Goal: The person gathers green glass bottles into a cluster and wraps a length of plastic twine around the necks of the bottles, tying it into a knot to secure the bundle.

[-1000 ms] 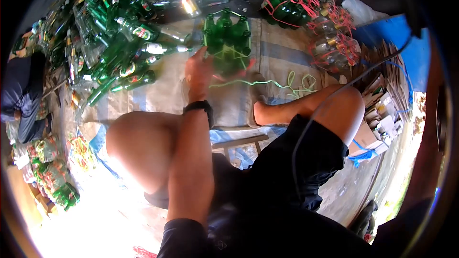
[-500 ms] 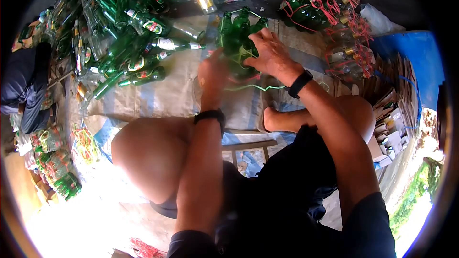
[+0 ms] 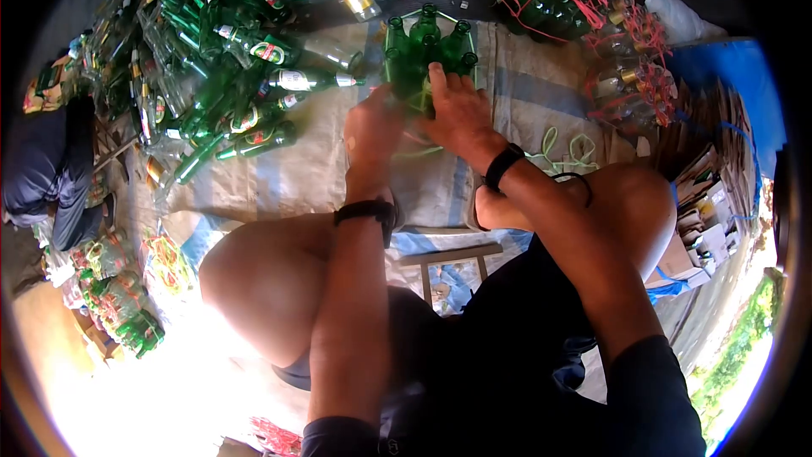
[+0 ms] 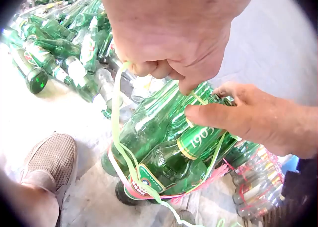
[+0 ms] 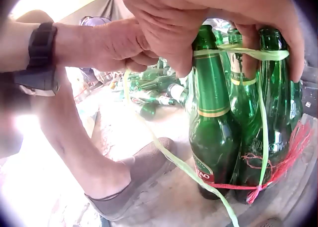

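Note:
Several green bottles (image 3: 429, 32) stand in a bundle on the woven sheet, with pink-red string low around them and a light green strap (image 5: 263, 125) around their necks. My left hand (image 3: 375, 130), curled to the left of the bundle, grips a length of strap (image 4: 117, 112) that hangs from its fingers. Over the bottle necks lies my right hand (image 3: 461, 118); in the right wrist view its thumb and fingers (image 5: 295, 53) hold the necks from both sides. The left wrist view shows its thumb beside a gold-edged neck label (image 4: 195, 140).
A heap of loose bottles (image 3: 271, 51) lies at the left and back. Bottles tied with red string (image 3: 626, 76) are at the right, near stacked cardboard (image 3: 706, 195). Another person (image 3: 51, 161) is at the far left. A shoe (image 4: 52, 160) stands near the bundle.
My right hand, out of sight a second ago, has come onto the bundle and then shifted from its right side towards the front. My left hand stays at the bundle's left.

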